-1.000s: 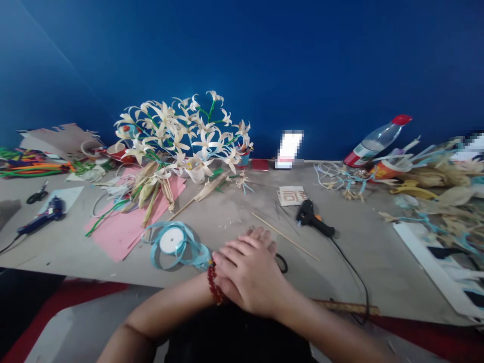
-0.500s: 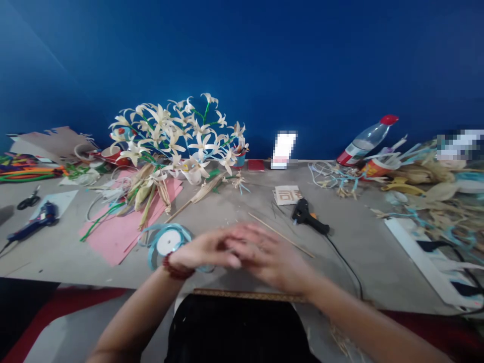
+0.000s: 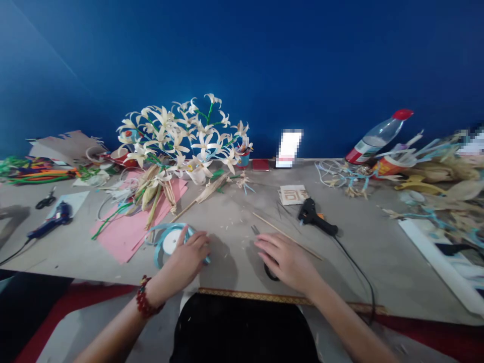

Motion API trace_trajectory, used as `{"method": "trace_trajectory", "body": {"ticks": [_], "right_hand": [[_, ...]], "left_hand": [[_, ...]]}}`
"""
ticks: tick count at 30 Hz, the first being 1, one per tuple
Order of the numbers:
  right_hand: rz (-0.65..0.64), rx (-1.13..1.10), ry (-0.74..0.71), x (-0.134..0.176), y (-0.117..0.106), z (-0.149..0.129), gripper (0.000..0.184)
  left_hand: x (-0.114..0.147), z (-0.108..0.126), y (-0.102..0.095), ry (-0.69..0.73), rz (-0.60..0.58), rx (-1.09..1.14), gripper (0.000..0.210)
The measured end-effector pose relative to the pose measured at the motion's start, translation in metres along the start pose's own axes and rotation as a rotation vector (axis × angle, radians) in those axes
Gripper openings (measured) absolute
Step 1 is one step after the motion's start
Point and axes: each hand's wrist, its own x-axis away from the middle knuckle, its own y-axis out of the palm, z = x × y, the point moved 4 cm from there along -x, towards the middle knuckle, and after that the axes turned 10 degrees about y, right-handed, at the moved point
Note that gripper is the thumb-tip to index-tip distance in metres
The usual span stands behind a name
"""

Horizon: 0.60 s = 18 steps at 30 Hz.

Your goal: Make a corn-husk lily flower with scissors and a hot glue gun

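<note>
My left hand (image 3: 188,255), with a red bead bracelet at the wrist, is closed over the right side of a roll of light blue ribbon (image 3: 162,248). The roll has a white round core and lies on the table. My right hand (image 3: 289,259) rests low over a pair of scissors (image 3: 270,273), fingers bent around them. Their tips point away from me and part of the black handle shows below the fingers; the rest is hidden. A thin wooden stick (image 3: 287,235) lies just beyond my right hand.
A black glue gun (image 3: 319,220) with its cable lies right of the stick; a blue one (image 3: 51,222) is at far left. White flowers (image 3: 181,133), pink paper (image 3: 115,237) and dried husks stand left. A tilted bottle (image 3: 378,137) and a white power strip (image 3: 440,267) are right.
My hands were together in the middle and have moved apart. The left went to the ribbon roll, the right down onto the scissors, which have come into sight. The view has shifted slightly left.
</note>
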Motion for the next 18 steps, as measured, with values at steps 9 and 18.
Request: {"method": "trace_trajectory", "body": {"ticks": [9, 18], "right_hand": [[-0.123, 0.076, 0.144, 0.032, 0.008, 0.012, 0.043], [-0.054, 0.105, 0.239, 0.052, 0.001, 0.026, 0.044]], "left_hand": [[-0.017, -0.030, -0.021, -0.216, 0.250, -0.161, 0.057], [-0.040, 0.012, -0.001, -0.015, 0.149, 0.023, 0.034]]}}
